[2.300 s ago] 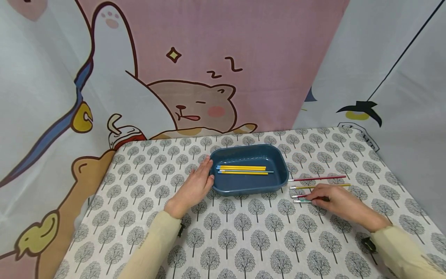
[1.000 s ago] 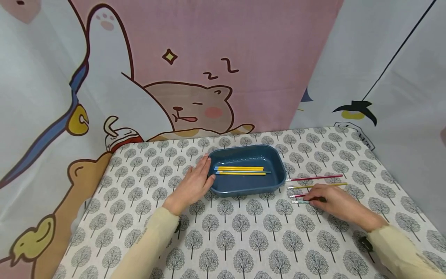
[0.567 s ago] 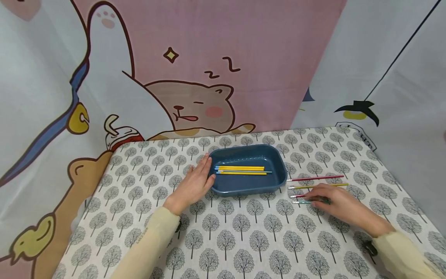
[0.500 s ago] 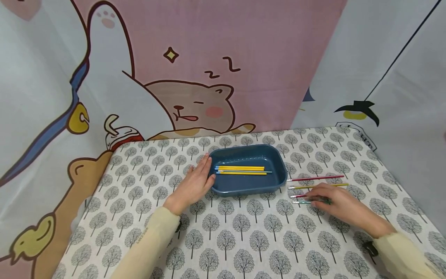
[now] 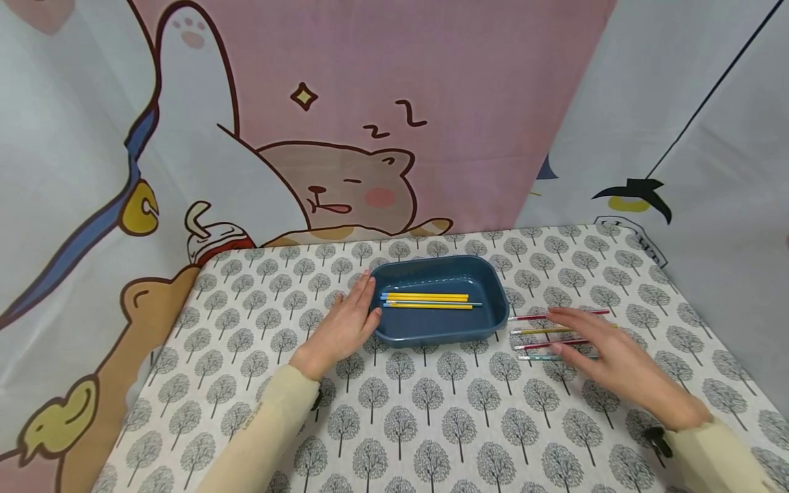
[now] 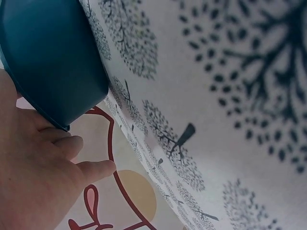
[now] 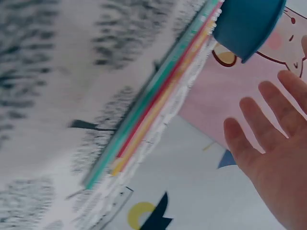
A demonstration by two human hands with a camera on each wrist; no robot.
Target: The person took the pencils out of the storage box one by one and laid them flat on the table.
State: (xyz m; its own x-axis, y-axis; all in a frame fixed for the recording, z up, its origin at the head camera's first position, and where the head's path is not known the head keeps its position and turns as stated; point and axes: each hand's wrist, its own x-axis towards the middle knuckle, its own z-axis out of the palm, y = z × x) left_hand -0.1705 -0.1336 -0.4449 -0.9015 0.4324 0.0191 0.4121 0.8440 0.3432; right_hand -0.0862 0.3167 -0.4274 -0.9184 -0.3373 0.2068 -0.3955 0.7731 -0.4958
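Observation:
My left hand (image 5: pixel 341 330) rests against the left end of a dark blue rectangular tray (image 5: pixel 444 337), fingers straight along its rim. Several yellow pencils (image 5: pixel 431 307) and a thin blue-green one lie inside the tray. Over a row of pencils on the cloth, my right hand (image 5: pixel 616 363) hovers with its fingers spread and holds nothing. That row has a red pencil (image 5: pixel 524 318), a yellow pencil (image 5: pixel 530 331), a second red pencil (image 5: pixel 536 345) and a green pencil (image 5: pixel 537 357) nearest me. The hand partly covers them in the head view; the right wrist view shows the straight fingers (image 7: pixel 261 117).
A white cloth with grey tree prints (image 5: pixel 425 424) covers the table. Behind it hangs a curtain (image 5: pixel 493 123) with cartoon animals, close to the table's far edge. The row of pencils lies just right of the tray.
My right hand has let go of the green pencil, spread its fingers and risen a little. The green pencil lies on the cloth beside the others. My left hand stays at the tray.

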